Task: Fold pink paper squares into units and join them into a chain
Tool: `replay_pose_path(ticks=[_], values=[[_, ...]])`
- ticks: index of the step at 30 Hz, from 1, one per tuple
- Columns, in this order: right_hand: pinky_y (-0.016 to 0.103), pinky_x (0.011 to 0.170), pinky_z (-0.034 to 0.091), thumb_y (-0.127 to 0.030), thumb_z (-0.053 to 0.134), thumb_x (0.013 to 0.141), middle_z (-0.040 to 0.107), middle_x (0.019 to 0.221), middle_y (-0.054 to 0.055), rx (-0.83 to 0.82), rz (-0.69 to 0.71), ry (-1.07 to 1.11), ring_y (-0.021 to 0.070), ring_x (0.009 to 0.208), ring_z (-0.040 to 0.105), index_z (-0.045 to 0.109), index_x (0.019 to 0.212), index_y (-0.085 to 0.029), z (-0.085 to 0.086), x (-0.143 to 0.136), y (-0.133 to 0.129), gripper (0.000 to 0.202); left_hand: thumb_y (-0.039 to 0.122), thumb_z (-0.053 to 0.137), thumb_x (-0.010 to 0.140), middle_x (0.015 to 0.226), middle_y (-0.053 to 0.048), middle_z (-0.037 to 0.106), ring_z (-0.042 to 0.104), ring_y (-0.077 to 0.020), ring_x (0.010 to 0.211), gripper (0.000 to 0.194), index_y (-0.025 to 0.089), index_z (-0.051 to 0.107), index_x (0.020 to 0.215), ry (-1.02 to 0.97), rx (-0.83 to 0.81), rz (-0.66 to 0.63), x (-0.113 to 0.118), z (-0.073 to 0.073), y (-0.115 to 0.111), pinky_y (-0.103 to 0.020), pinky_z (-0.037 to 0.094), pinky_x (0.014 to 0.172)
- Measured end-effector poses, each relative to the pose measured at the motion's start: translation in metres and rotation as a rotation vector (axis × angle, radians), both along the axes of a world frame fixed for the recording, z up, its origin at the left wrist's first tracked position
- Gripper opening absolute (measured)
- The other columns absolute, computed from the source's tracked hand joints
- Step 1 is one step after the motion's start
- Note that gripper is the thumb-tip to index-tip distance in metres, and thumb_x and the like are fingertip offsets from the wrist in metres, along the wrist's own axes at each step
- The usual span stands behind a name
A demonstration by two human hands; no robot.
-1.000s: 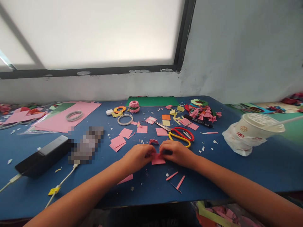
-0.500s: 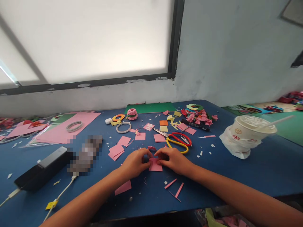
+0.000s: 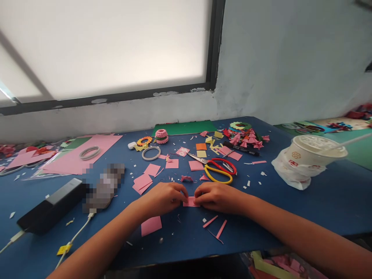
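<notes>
Between both hands a small pink paper piece (image 3: 191, 201), folded into a narrow strip, lies on the blue table. My left hand (image 3: 167, 198) pinches its left end, with thumb and fingers closed. At the right end, the closed fingers of my right hand (image 3: 218, 197) press on the paper. Just beyond them sit a folded pink paper piece (image 3: 186, 178) and scissors (image 3: 219, 170) with one red and one yellow handle. Square pink papers (image 3: 142, 182) lie left of my left hand, and another pink sheet (image 3: 151, 225) rests beside my left forearm.
A lidded cup (image 3: 312, 159) with a straw stands at the right. Further back are a tape roll (image 3: 151, 153), a black marker (image 3: 241, 148) and a heap of folded paper pieces (image 3: 247, 137). A black power bank (image 3: 54, 205) and cables occupy the left. Paper scraps are scattered about.
The pink paper between my hands has gone from a taller square to a narrow folded strip. My right hand has flattened lower over its end. The view has shifted slightly.
</notes>
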State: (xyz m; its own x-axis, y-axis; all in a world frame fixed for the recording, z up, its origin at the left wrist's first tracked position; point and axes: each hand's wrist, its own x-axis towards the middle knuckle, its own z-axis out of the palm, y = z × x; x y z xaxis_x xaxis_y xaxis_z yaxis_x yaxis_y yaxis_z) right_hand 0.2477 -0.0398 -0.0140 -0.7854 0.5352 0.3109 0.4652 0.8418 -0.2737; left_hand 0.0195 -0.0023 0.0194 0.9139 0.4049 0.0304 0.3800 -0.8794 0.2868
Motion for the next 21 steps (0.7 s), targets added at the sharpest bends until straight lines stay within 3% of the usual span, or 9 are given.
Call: replay_pose_path(ticks=[8, 21], values=[[0.029, 0.076, 0.047, -0.014, 0.044, 0.089, 0.063, 0.096, 0.008, 0.106, 0.02, -0.13, 0.018, 0.088, 0.058, 0.065, 0.097, -0.018, 0.0025, -0.001, -0.0029, 0.023, 0.008, 0.05, 0.079, 0.102, 0.0, 0.066, 0.063, -0.0153, 0.083, 0.024, 0.023, 0.068, 0.087, 0.07, 0.092, -0.035, 0.0016, -0.0007, 0.0002, -0.023, 0.046, 0.067], [0.03, 0.077, 0.048, -0.01, 0.043, 0.088, 0.064, 0.098, 0.009, 0.09, 0.063, -0.068, 0.0185, 0.09, 0.058, 0.065, 0.098, -0.017, 0.0033, -0.0001, -0.0016, 0.025, 0.002, 0.045, 0.078, 0.104, -0.001, 0.065, 0.062, -0.0157, 0.086, 0.033, 0.024, 0.068, 0.088, 0.073, 0.168, -0.089, 0.0025, -0.0007, -0.0024, -0.024, 0.047, 0.069]])
